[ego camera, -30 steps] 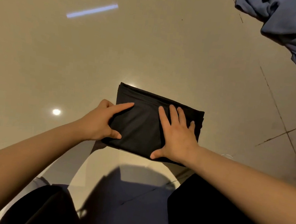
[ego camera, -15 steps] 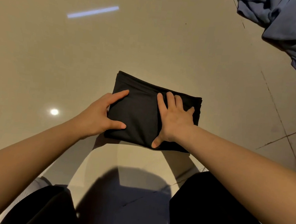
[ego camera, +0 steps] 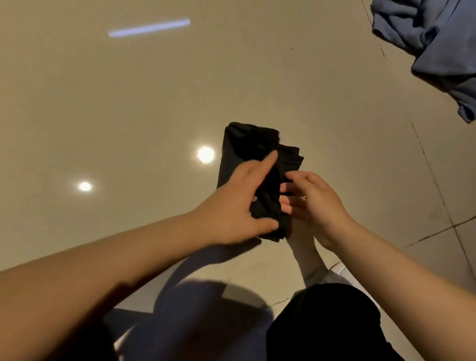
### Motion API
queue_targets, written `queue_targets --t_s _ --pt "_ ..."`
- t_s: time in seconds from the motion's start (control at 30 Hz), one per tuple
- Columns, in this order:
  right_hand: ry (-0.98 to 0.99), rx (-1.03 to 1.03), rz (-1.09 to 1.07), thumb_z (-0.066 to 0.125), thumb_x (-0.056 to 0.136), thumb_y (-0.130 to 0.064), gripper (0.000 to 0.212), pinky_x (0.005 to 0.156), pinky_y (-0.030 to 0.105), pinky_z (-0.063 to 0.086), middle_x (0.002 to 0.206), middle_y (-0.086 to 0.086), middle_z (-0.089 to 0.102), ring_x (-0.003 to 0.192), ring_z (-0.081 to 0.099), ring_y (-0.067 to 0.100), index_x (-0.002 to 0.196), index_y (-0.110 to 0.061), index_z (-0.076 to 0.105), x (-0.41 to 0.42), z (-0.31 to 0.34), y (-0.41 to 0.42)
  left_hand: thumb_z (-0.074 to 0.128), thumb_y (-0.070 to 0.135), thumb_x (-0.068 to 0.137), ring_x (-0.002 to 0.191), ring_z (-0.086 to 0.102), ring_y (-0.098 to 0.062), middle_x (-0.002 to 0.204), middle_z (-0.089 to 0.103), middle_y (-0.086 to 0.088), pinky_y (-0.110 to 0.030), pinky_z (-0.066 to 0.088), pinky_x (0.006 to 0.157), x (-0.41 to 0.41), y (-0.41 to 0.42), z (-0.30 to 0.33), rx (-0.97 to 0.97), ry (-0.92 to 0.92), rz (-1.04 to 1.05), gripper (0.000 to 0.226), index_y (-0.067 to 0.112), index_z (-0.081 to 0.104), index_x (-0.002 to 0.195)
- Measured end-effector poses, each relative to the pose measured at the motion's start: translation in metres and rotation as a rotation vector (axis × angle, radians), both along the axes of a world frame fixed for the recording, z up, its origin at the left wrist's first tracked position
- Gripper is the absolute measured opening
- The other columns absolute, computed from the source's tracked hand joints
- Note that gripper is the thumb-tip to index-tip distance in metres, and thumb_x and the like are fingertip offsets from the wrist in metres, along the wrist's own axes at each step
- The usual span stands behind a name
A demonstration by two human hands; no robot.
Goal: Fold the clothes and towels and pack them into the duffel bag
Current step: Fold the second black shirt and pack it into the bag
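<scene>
A black garment (ego camera: pixel 246 146), folded into a narrow bundle, lies on the tiled floor in the middle of the view. My left hand (ego camera: pixel 237 201) grips its near left part, thumb under the near end and index finger stretched along the top. My right hand (ego camera: pixel 313 203) is at the bundle's right edge, its fingers reaching against the layered side. A crumpled blue garment (ego camera: pixel 456 47) lies at the far right. No duffel bag is in view.
The glossy beige floor (ego camera: pixel 121 109) reflects ceiling lights and stretches out to the left and ahead. My knee in black trousers (ego camera: pixel 332 337) is at the bottom right, close to the bundle.
The black garment went from a wide flat rectangle to a narrower bundle. My left hand moved from its left edge onto it, and my right hand slid off its top to the right side.
</scene>
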State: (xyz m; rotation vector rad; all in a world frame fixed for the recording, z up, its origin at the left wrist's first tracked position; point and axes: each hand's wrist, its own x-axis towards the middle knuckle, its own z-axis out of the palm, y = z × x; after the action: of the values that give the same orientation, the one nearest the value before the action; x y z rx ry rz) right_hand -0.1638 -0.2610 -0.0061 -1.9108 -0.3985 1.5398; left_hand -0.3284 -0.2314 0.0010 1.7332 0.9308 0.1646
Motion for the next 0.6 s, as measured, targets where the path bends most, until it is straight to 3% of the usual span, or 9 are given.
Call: queue_targets --t_s 0.07,0.17,0.27,0.33,0.43,0.5,0.57,0.6 --pt "-0.017 0.032 -0.003 0.046 0.101 -0.032 0.019 0.065 0.025 0.054 0.080 0.001 0.059 0.065 0.059 0.012 0.106 -0.015 0.052 0.003 0.001 -0.001 0.073 0.030 0.082 0.135 0.033 -0.016 0.153 0.023 -0.001 -0.021 0.032 0.106 0.006 -0.010 -0.009 0.017 0.048 -0.146 0.101 0.028 0.002 0.154" --pt "-0.217 0.101 0.146 0.065 0.090 -0.033 0.037 0.061 0.020 0.049 0.080 -0.002 0.060 0.066 0.062 0.005 0.116 -0.019 0.042 0.000 -0.004 -0.002 0.066 0.034 0.086 0.143 0.020 -0.019 0.160 0.011 -0.003 -0.025 0.023 0.113 -0.004 -0.019 -0.019 0.188 0.137 -0.365 0.089 0.028 0.009 0.154" --pt "-0.518 0.208 0.381 0.070 0.085 -0.018 0.045 0.070 0.037 0.054 0.088 0.001 0.059 0.078 0.063 0.018 0.110 -0.022 0.034 -0.005 -0.009 0.000 0.061 0.032 0.089 0.148 -0.003 -0.019 0.162 -0.005 -0.006 -0.032 0.013 0.120 -0.019 -0.026 -0.025 0.278 0.224 -0.573 0.081 0.028 0.013 0.154" --pt "-0.667 0.279 0.469 0.065 0.086 -0.010 0.042 0.068 0.045 0.053 0.085 0.003 0.053 0.073 0.059 0.023 0.107 -0.022 0.031 -0.006 -0.008 0.001 0.058 0.027 0.088 0.148 0.006 -0.023 0.161 0.006 -0.009 -0.036 0.021 0.119 -0.025 -0.030 -0.025 0.361 0.184 -0.615 0.073 0.025 0.023 0.152" --pt "-0.710 0.340 0.493 0.061 0.087 -0.009 0.041 0.065 0.044 0.052 0.092 0.003 0.054 0.073 0.060 0.023 0.112 -0.022 0.031 -0.004 -0.008 -0.006 0.056 0.030 0.082 0.138 0.034 -0.032 0.149 0.039 -0.015 -0.047 0.035 0.110 -0.036 -0.034 -0.031 0.602 0.156 -0.440 0.064 0.019 0.041 0.143" --pt "-0.735 0.290 0.534 0.061 0.087 -0.012 0.046 0.066 0.035 0.051 0.106 0.000 0.055 0.083 0.060 0.019 0.123 -0.022 0.033 0.003 -0.011 -0.013 0.050 0.043 0.083 0.140 0.029 -0.035 0.152 0.034 -0.016 -0.052 0.033 0.109 -0.046 -0.035 -0.039 0.616 0.277 -0.365 0.066 0.023 0.036 0.145" --pt "-0.881 0.306 0.576 0.063 0.085 -0.010 0.053 0.074 0.029 0.045 0.117 0.004 0.049 0.096 0.053 0.020 0.130 -0.020 0.038 0.009 -0.011 -0.018 0.043 0.056 0.087 0.143 0.021 -0.038 0.157 0.021 -0.018 -0.056 0.035 0.108 -0.057 -0.036 -0.052 0.667 0.344 -0.490 0.072 0.025 0.028 0.150" --pt "-0.985 0.409 0.631 0.063 0.083 -0.008 0.053 0.078 0.031 0.044 0.118 0.008 0.047 0.100 0.050 0.024 0.131 -0.018 0.042 0.010 -0.009 -0.018 0.039 0.061 0.090 0.144 0.017 -0.040 0.159 0.015 -0.018 -0.057 0.033 0.108 -0.062 -0.035 -0.059 0.691 0.356 -0.570 0.074 0.026 0.023 0.152"
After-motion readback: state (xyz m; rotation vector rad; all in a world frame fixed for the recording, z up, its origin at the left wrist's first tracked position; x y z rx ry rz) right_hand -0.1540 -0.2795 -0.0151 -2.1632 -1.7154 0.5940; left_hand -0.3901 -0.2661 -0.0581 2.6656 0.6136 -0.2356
